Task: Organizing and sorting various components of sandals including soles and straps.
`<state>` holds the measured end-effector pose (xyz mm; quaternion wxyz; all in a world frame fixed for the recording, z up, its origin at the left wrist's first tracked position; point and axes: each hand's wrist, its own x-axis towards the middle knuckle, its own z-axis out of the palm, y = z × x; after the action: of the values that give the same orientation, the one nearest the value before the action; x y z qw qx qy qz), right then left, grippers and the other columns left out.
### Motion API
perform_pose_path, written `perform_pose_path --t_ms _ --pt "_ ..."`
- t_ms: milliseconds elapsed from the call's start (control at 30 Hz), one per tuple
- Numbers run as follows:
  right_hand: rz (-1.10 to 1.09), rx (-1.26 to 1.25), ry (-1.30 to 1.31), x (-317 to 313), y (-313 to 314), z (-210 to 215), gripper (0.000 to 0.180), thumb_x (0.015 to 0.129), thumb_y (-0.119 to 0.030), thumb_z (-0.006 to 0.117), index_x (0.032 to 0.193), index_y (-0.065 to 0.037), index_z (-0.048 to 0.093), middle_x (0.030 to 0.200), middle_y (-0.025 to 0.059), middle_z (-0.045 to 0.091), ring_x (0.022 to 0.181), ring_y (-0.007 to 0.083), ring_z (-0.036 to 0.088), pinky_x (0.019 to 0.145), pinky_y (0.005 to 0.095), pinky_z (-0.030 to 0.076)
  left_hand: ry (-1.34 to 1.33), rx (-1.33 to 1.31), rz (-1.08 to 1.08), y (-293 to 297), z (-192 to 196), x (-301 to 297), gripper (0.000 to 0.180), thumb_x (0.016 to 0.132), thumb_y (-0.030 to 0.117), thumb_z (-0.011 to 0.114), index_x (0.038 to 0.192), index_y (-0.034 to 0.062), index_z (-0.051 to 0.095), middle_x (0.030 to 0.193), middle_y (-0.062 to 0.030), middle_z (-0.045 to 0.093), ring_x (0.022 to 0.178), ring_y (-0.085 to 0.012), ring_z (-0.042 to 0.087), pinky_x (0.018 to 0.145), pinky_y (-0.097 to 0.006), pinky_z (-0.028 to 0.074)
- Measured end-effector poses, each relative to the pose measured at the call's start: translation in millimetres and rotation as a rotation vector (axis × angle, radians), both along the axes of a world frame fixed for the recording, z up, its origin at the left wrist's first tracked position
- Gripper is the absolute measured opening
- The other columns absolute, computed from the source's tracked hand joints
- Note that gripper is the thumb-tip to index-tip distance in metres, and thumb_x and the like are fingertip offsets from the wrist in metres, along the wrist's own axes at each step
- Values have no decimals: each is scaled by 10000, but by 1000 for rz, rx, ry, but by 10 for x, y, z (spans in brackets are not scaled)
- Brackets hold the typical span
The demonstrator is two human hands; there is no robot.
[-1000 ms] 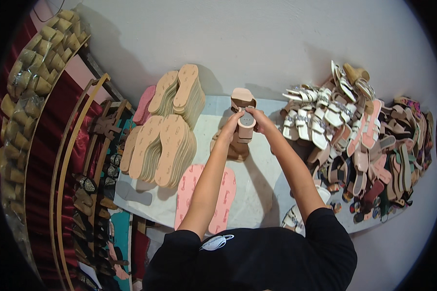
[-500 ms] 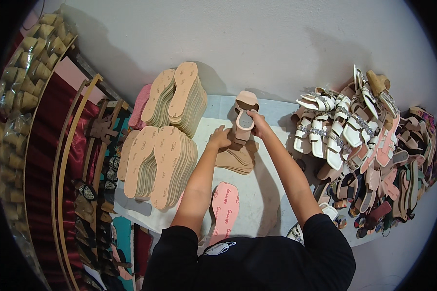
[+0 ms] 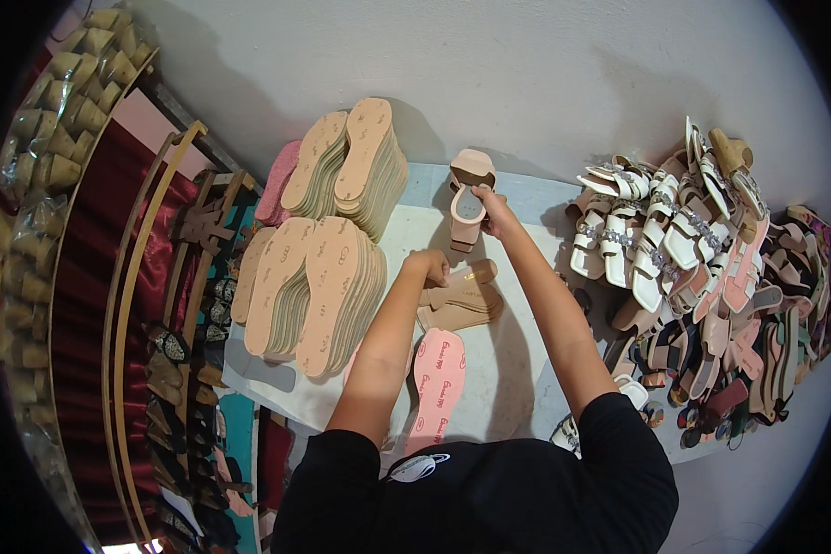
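My right hand point(image 3: 496, 210) holds a beige sandal point(image 3: 468, 226) with a block heel and a wide strap, above the far middle of the table. Nearer to me, my left hand point(image 3: 428, 265) has its fingers curled at the edge of a glossy tan insole point(image 3: 463, 284). That insole is tilted over a low pile of similar tan insoles point(image 3: 471, 315); the fingertips are partly hidden. A pink printed insole point(image 3: 437, 383) lies closer to my body.
Tall stacks of beige insoles point(image 3: 328, 286) stand left of my left arm, with a pink fuzzy piece point(image 3: 275, 189) behind. White sandals point(image 3: 651, 245) are heaped on the right beside many other shoes point(image 3: 766, 346). Wooden racks point(image 3: 118, 314) and bagged heels point(image 3: 65, 111) line the left side.
The sandal in my right hand has moved away from the tan pile. My left hand has come down to the pile, and its fingers have curled in at the top insole, which is now tilted.
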<state>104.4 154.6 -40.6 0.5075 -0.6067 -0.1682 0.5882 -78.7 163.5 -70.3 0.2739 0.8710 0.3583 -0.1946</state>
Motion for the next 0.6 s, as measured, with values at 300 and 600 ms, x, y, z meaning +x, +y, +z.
perform_pose_path --t_ms 300,600 --pt "-76 63 12 -483 132 -55 612 735 -237 598 1096 47 193 1018 197 412 918 256 495 751 341 457 -200 40 615 464 -383 -187 429 705 374 591 961 30 609 866 -112 623 811 -184 571 695 -279 428" --pt "-237 154 2 -469 206 -478 531 750 -282 565 1080 -10 251 948 138 431 802 217 515 639 335 472 -948 -592 913 0 348 183 567 853 423 354 1199 -24 399 1140 -116 488 1028 -210 468 889 -292 324"
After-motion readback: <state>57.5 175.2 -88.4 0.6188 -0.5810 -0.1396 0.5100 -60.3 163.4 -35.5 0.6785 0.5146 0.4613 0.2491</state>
